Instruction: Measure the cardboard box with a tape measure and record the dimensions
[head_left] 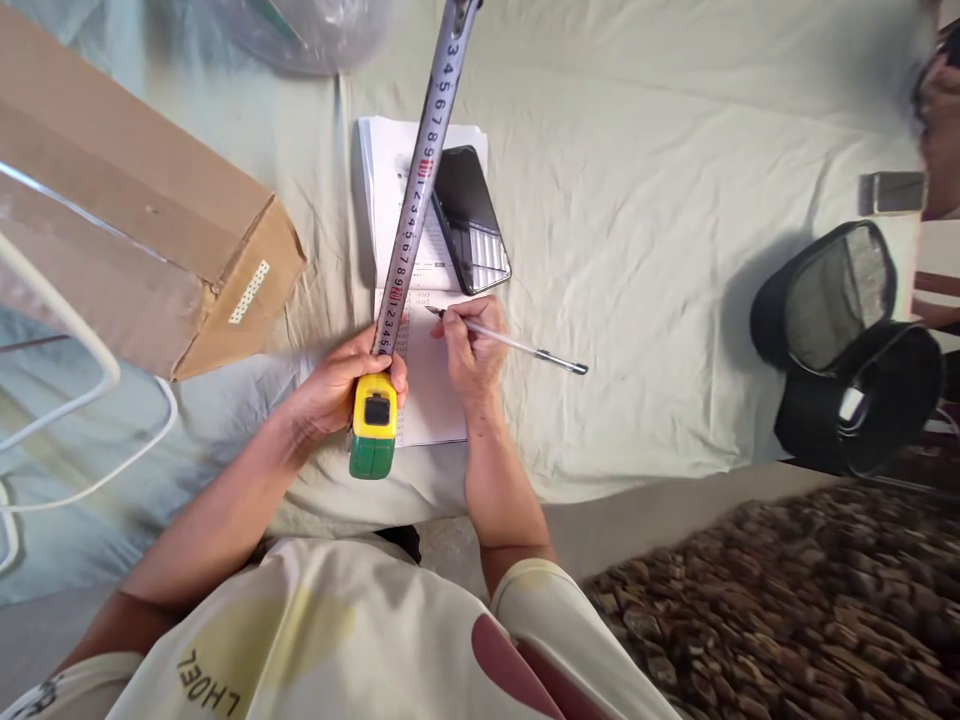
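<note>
My left hand (346, 378) is closed on a yellow and green tape measure (375, 425), at the spot where its blade leaves the case. The silver blade (409, 225) stretches away from me across an open booklet (431, 410), its far end past the booklet's top edge. In my right hand (477, 345) is a clear pen with a dark cap end (525, 348). Its tip points at the upper part of the lower page, which carries small print along the left side. A black smartphone (472, 220) rests on the upper page, right of the blade.
At left lies a cardboard box (150, 190), with a white cable (112, 480) near it. A clear plastic bag (315, 35) sits at the top. Black pouch-like objects (847, 340) and a small grey box (896, 192) are at right. Another person's hand (943, 105) shows at the far right edge.
</note>
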